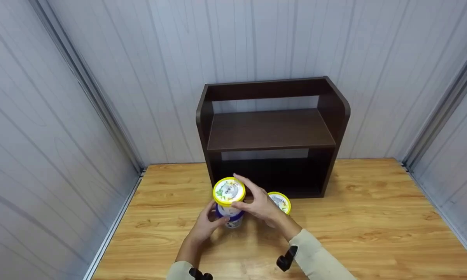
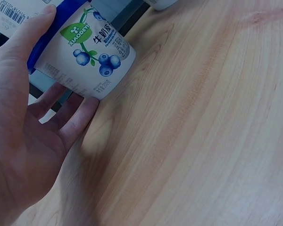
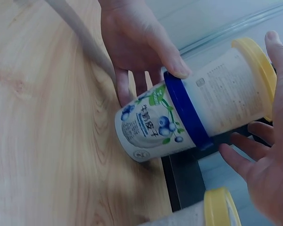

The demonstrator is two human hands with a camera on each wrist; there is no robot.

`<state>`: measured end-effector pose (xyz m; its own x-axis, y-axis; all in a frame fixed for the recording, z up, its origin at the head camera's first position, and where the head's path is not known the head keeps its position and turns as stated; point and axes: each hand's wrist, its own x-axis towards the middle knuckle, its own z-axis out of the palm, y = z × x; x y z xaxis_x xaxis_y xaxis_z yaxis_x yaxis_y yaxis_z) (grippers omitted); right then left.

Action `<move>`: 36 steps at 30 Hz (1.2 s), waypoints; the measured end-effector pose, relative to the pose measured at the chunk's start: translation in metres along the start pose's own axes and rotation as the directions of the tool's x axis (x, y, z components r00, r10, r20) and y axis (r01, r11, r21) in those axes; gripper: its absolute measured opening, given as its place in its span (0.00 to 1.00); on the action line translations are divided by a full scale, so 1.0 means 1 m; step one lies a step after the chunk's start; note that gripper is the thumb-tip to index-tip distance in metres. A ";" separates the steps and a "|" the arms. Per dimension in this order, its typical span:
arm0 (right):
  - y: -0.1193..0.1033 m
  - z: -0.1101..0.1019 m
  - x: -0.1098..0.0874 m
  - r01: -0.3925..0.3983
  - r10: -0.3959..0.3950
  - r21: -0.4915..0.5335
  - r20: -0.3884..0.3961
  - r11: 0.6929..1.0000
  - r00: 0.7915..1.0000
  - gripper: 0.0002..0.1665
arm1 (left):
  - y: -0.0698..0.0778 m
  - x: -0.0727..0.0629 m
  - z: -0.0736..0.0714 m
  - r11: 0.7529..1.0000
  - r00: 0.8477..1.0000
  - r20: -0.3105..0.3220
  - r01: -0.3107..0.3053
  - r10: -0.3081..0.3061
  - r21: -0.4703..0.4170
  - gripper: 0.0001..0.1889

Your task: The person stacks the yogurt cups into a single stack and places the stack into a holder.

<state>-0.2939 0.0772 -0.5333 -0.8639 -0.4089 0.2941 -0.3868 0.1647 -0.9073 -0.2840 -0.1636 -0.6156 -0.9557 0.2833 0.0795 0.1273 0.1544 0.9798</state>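
Observation:
Two paper yogurt cups stand stacked at the front of the shelf's left side. The lower one, a blue-lidded cup [image 1: 234,223], has blueberries printed on its white wall [image 2: 92,54]. On its lid sits a yellow-lidded cup [image 1: 229,192]; its printed side [image 3: 226,94] shows in the right wrist view. My left hand [image 1: 207,226] holds the lower cup round its blue lid, thumb on the near side. With thumb and fingers spread round the yellow lid, my right hand [image 1: 261,206] grips the upper cup. Another yellow-lidded cup [image 1: 282,202] is partly hidden behind my right hand.
A dark brown two-tier shelf [image 1: 272,130] stands on the wooden table [image 1: 373,217], just behind the cups. Pale panelled walls [image 1: 171,77] enclose the table at the back and both sides.

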 end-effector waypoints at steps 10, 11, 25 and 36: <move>0.006 -0.025 -0.007 0.121 -0.122 -0.090 -0.002 0.988 0.993 0.50 | 0.000 0.000 -0.002 1.000 1.000 0.001 -0.009 0.009 0.015 0.43; 0.007 -0.027 -0.008 0.119 -0.120 -0.104 -0.006 0.987 0.993 0.50 | 0.000 0.000 -0.002 1.000 1.000 -0.001 -0.007 0.007 0.015 0.43; 0.015 -0.058 -0.019 0.034 -0.047 -0.183 -0.069 0.982 0.997 0.48 | 0.000 0.000 -0.002 1.000 1.000 0.005 -0.016 0.016 0.006 0.43; 0.019 -0.080 -0.031 -0.009 -0.012 -0.198 -0.107 0.980 0.994 0.48 | 0.003 -0.002 0.001 1.000 1.000 -0.003 -0.016 0.016 0.018 0.43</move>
<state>-0.3006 0.1653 -0.5357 -0.8887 -0.3123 0.3358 -0.4352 0.3433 -0.8323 -0.2818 -0.1630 -0.6131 -0.9545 0.2827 0.0954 0.1469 0.1671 0.9749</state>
